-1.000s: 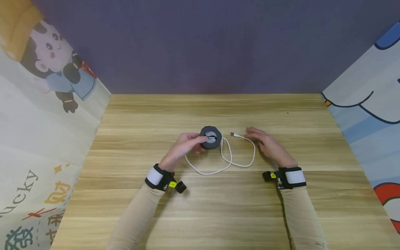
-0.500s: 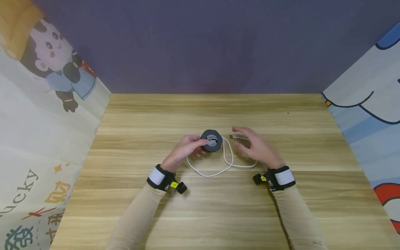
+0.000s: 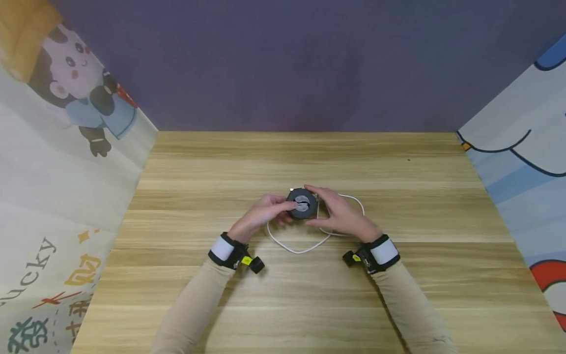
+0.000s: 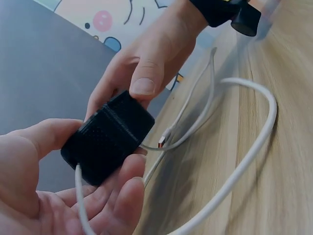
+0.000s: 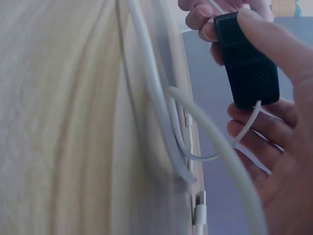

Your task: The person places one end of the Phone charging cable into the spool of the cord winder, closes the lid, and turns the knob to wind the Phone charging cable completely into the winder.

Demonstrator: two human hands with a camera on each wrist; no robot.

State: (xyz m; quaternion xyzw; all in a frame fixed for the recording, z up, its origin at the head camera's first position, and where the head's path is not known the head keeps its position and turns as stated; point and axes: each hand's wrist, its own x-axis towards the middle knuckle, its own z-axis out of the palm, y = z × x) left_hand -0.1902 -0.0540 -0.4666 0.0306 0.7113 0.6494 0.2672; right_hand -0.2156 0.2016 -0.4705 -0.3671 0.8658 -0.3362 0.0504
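In the head view a dark hexagonal cable winder [image 3: 303, 202] with a pale round centre is held above the wooden tabletop. My left hand [image 3: 262, 215] grips its left side, thumb across the centre. On the right side my right hand [image 3: 341, 212] pinches it, index finger at the far edge and thumb at the near edge. White cable [image 3: 298, 252] leaves the winder and loops below and to the right. The winder's textured rim [image 4: 105, 139] shows between both hands in the left wrist view. A USB plug [image 5: 200, 213] appears low in the right wrist view.
The wooden table [image 3: 283, 305] stretches around both arms. Behind it rises a dark blue-grey wall [image 3: 283, 64]. Printed cartoon panels stand at the left [image 3: 53, 196] and right [image 3: 522, 162] sides.
My right hand has moved left, past the spot where the USB plug lay, and taken hold of the winder. The left hand and winder have shifted slightly right and nearer.
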